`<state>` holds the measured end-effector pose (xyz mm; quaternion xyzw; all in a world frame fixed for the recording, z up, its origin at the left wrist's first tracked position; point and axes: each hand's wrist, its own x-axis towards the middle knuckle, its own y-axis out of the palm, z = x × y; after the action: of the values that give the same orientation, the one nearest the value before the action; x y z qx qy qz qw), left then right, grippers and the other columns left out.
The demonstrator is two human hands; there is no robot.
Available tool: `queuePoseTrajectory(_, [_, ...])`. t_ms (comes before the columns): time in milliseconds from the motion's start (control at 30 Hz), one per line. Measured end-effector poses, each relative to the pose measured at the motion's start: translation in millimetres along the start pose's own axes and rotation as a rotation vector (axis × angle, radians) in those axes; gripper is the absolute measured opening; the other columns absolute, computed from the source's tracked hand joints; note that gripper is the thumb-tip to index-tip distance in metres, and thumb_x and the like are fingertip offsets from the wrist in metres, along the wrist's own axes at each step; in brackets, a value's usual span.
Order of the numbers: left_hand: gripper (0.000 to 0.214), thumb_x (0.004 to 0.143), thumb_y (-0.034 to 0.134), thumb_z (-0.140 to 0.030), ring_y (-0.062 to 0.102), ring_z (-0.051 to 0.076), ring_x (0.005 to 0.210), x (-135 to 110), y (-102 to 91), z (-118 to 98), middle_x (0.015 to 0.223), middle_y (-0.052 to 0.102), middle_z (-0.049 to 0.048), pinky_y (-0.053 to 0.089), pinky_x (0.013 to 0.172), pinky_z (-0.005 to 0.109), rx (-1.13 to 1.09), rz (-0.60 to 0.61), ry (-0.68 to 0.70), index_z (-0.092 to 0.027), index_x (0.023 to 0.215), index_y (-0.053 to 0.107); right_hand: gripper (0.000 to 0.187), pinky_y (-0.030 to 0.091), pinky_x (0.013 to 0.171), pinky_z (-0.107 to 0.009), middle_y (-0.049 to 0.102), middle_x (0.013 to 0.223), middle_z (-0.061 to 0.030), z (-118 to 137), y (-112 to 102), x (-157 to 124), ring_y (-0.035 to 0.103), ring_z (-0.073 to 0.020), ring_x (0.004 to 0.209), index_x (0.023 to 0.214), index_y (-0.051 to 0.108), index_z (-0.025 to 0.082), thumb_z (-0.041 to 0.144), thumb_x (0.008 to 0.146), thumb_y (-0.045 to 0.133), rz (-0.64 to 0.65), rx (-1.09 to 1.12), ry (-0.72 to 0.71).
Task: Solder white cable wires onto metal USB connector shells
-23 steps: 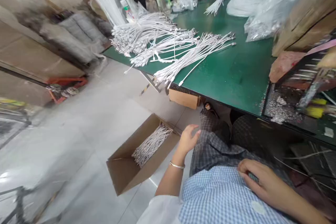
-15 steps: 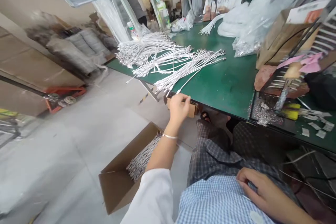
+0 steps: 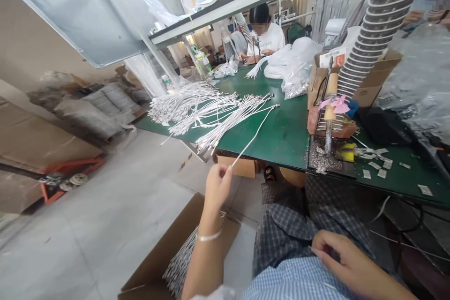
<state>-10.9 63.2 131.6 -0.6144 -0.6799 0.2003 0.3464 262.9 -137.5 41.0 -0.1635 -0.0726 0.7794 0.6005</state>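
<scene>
My left hand (image 3: 217,186) pinches the near end of a single white cable (image 3: 253,137) just past the table's front edge. That cable slants up to the right, its far end on the green tabletop. Left of it lies a loose bundle of white cables (image 3: 232,124), with a larger white cable pile (image 3: 186,103) behind. My right hand (image 3: 333,251) rests over my lap against the blue checked cloth, fingers curled in; what is inside them, if anything, is hidden.
A cardboard box (image 3: 154,262) holding many cables stands on the floor below my left forearm. To the right are a soldering iron (image 3: 329,122), a brick (image 3: 312,124), small metal pieces (image 3: 382,173) and a ribbed hose (image 3: 376,33). A shelf (image 3: 246,7) crosses overhead. A co-worker (image 3: 270,37) sits across the table.
My left hand now draws one cable out from the bundle, toward me. The head view has shifted, showing more shelf and hose. My right hand stays in about the same place.
</scene>
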Motion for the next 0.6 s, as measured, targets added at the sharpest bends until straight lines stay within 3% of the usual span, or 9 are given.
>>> queuePoseTrajectory(100, [0.035,0.092,0.052,-0.048,0.049,0.014,0.056,-62.8,-21.4,14.5,0.06,0.049,-0.0034,0.043,0.056,0.025,-0.102,0.131,-0.066,-0.02,0.071,0.05,0.029,0.046,0.067,-0.029,0.061,0.081,-0.0054,13.9,5.7,29.3,0.056,-0.0146,0.069,0.08,0.056,0.017,0.042,0.093,0.049,0.043,0.14,-0.027])
queuePoseTrajectory(167, [0.037,0.09,0.054,-0.05,0.048,0.014,0.056,-103.4,-29.2,26.3,0.061,0.05,-0.0026,0.042,0.055,0.025,-0.151,0.245,-0.128,-0.02,0.069,0.051,0.035,0.05,0.066,-0.03,0.064,0.101,-0.0103,23.9,16.2,52.8,0.058,-0.0115,0.065,0.079,0.052,0.017,0.049,0.092,0.051,0.11,0.237,-0.05])
queuePoseTrajectory(267, [0.038,0.088,0.058,-0.054,0.054,0.015,0.067,-157.6,-28.1,50.6,0.07,0.057,0.0004,0.045,0.066,0.026,-0.256,0.599,-0.302,-0.018,0.074,0.055,0.043,0.054,0.072,-0.033,0.064,0.113,-0.0131,37.0,37.3,87.4,0.061,-0.0118,0.069,0.073,0.046,0.019,0.059,0.087,0.055,0.199,0.363,-0.098])
queuePoseTrajectory(367, [0.035,0.085,0.06,-0.053,0.058,0.017,0.074,-197.7,-19.5,81.3,0.075,0.061,0.0016,0.047,0.074,0.028,-0.238,0.867,-0.336,-0.019,0.079,0.056,0.045,0.053,0.064,-0.03,0.062,0.119,-0.013,44.0,55.4,111.2,0.057,-0.0076,0.061,0.075,0.043,0.019,0.061,0.086,0.054,0.233,0.43,-0.133])
queuePoseTrajectory(467, [0.017,0.076,0.069,-0.035,0.063,0.023,0.091,-212.5,-18.7,103.9,0.088,0.069,0.0023,0.048,0.089,0.034,-0.005,0.999,-0.378,-0.02,0.077,0.06,0.036,0.046,0.053,-0.024,0.064,0.104,-0.0085,43.7,65.2,117.0,0.047,-0.0048,0.052,0.078,0.043,0.02,0.053,0.09,0.05,0.234,0.418,-0.144])
queuePoseTrajectory(533, [0.014,0.074,0.069,-0.027,0.062,0.028,0.105,-204.2,-23.0,104.2,0.103,0.071,0.0047,0.045,0.099,0.041,0.061,0.962,-0.4,-0.021,0.086,0.065,0.026,0.041,0.052,-0.021,0.06,0.08,-0.0021,41.2,68.6,110.9,0.045,-0.0068,0.054,0.079,0.047,0.019,0.041,0.09,0.051,0.242,0.359,-0.156])
queuePoseTrajectory(600, [0.028,0.081,0.065,-0.03,0.059,0.029,0.118,-183.2,-23.7,88.7,0.122,0.068,0.0081,0.041,0.108,0.045,-0.011,0.844,-0.376,-0.023,0.109,0.066,0.015,0.04,0.056,-0.022,0.054,0.07,0.0006,38.2,71.3,99.8,0.046,-0.0089,0.059,0.077,0.053,0.017,0.029,0.086,0.056,0.268,0.277,-0.191])
